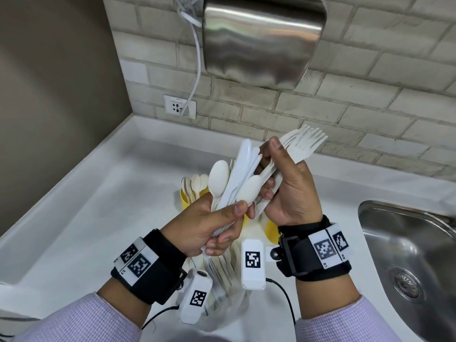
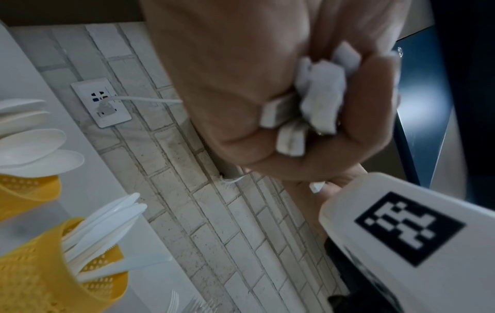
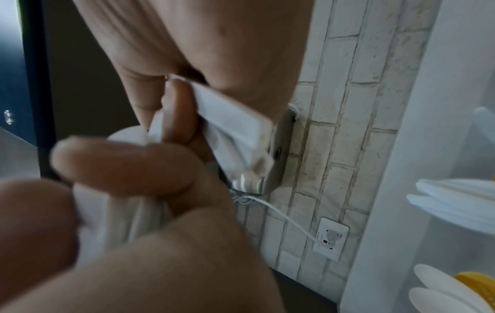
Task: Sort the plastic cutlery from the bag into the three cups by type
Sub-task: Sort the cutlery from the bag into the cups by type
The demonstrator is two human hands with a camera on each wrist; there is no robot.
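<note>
Above the white counter (image 1: pixel 98 206) my left hand (image 1: pixel 229 218) grips a mixed bundle (image 1: pixel 237 178) of white plastic spoons and knives by the handles. My right hand (image 1: pixel 274 169) grips several forks (image 1: pixel 306 143) by their necks, tines pointing up and right, beside that bundle. The left wrist view shows the handle ends (image 2: pixel 318 99) inside my curled fingers. A yellow cup (image 1: pixel 188 199) behind my hands holds spoons. Another yellow cup (image 1: pixel 271 230) is partly hidden under my right wrist. A third yellow cup (image 2: pixel 53 275) holds knives. The clear bag (image 1: pixel 222 275) with more cutlery lies below my wrists.
A steel sink (image 1: pixel 407 255) is set into the counter at the right. A metal wall unit (image 1: pixel 261 40) hangs on the brick wall above. Its white cable runs to a wall socket (image 1: pixel 179 106). A brown wall closes off the left side.
</note>
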